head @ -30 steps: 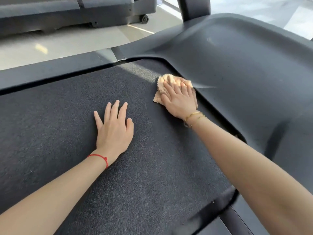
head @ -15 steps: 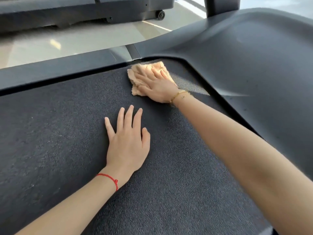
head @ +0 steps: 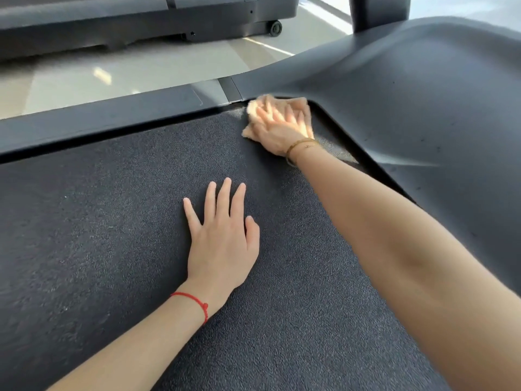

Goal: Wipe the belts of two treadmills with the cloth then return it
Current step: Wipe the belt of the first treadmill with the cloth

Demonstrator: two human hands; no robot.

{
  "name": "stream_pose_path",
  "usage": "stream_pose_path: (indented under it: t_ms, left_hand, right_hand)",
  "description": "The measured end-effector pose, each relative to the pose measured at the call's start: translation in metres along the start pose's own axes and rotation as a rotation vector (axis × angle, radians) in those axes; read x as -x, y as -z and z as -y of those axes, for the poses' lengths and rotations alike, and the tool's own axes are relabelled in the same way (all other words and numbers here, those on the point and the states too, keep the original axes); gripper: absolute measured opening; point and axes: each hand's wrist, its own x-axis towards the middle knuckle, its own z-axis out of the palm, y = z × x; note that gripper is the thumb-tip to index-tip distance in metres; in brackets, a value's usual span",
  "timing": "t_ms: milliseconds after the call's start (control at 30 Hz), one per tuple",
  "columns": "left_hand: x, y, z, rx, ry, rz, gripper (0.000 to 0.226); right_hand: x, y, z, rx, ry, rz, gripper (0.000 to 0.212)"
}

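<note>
A dark textured treadmill belt (head: 98, 235) fills most of the view. A peach cloth (head: 255, 111) lies at the belt's far corner, where the side rail meets the motor cover. My right hand (head: 279, 128) presses flat on the cloth with fingers spread; it is blurred. My left hand (head: 222, 241) rests flat on the middle of the belt, fingers straight, a red string at the wrist.
The black motor cover (head: 423, 94) rises at the right with an upright post (head: 377, 9) behind it. A dark side rail (head: 112, 117) runs along the belt's far edge. Beyond a strip of pale floor (head: 141, 66) stands a second treadmill (head: 141, 21) with a small wheel.
My right hand slid the cloth left along the belt's front edge into the far corner. My left hand stayed flat on the belt.
</note>
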Motion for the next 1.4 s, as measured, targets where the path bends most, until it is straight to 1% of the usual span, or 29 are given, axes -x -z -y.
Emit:
stream_pose_path:
  t_ms: [100, 167, 233, 300, 367, 433, 533, 600, 700, 867, 1000, 1067, 1167, 1400]
  left_hand:
    - [0.0, 0.001, -0.001, 0.008, 0.002, 0.0, 0.065]
    - [0.0, 0.002, -0.001, 0.023, 0.002, -0.002, 0.064]
    - [0.001, 0.002, 0.0, 0.024, 0.002, -0.006, 0.06]
    - [0.001, 0.001, 0.001, 0.035, -0.001, -0.012, 0.057]
    - [0.002, 0.001, 0.002, 0.062, 0.003, -0.017, 0.058]
    - [0.002, 0.001, 0.002, 0.077, 0.003, -0.026, 0.058]
    - [0.002, 0.002, 0.0, 0.087, 0.009, -0.028, 0.058]
    - [0.002, 0.003, -0.001, 0.09, 0.01, -0.033, 0.057]
    - [0.002, 0.003, -0.001, 0.112, 0.014, -0.06, 0.055]
    - [0.008, 0.007, 0.003, 0.13, 0.003, -0.056, 0.053]
    - [0.016, 0.01, 0.015, 0.092, -0.032, -0.011, 0.056]
    - [0.022, 0.011, 0.024, 0.074, -0.041, -0.003, 0.057]
    - [0.03, 0.011, 0.035, 0.045, -0.035, 0.006, 0.059]
    - [0.033, 0.007, 0.033, 0.005, -0.01, -0.008, 0.061]
  right_hand:
    - [0.017, -0.009, 0.023, 0.008, 0.173, 0.048, 0.056]
    - [0.038, -0.019, 0.032, 0.022, 0.271, 0.028, 0.056]
    - [0.058, -0.025, 0.025, 0.013, 0.334, 0.005, 0.055]
    - [0.072, -0.024, 0.003, 0.02, 0.313, -0.031, 0.056]
    - [0.079, -0.015, -0.031, 0.016, 0.191, -0.041, 0.057]
    - [0.085, -0.004, -0.063, -0.011, 0.048, -0.019, 0.057]
    - [0.102, 0.0, -0.079, 0.012, -0.03, -0.011, 0.058]
    - [0.12, -0.005, -0.069, 0.029, -0.019, -0.029, 0.058]
    - [0.161, -0.014, -0.049, 0.006, 0.075, -0.072, 0.057]
    - [0.239, -0.024, -0.036, -0.008, 0.152, -0.047, 0.055]
    - [0.268, -0.023, -0.042, 0.012, 0.153, -0.024, 0.057]
    - [0.263, -0.021, -0.043, 0.017, 0.153, -0.017, 0.057]
    - [0.23, -0.018, -0.044, 0.009, 0.132, -0.013, 0.057]
    - [0.1, -0.012, -0.023, 0.032, 0.058, 0.006, 0.06]
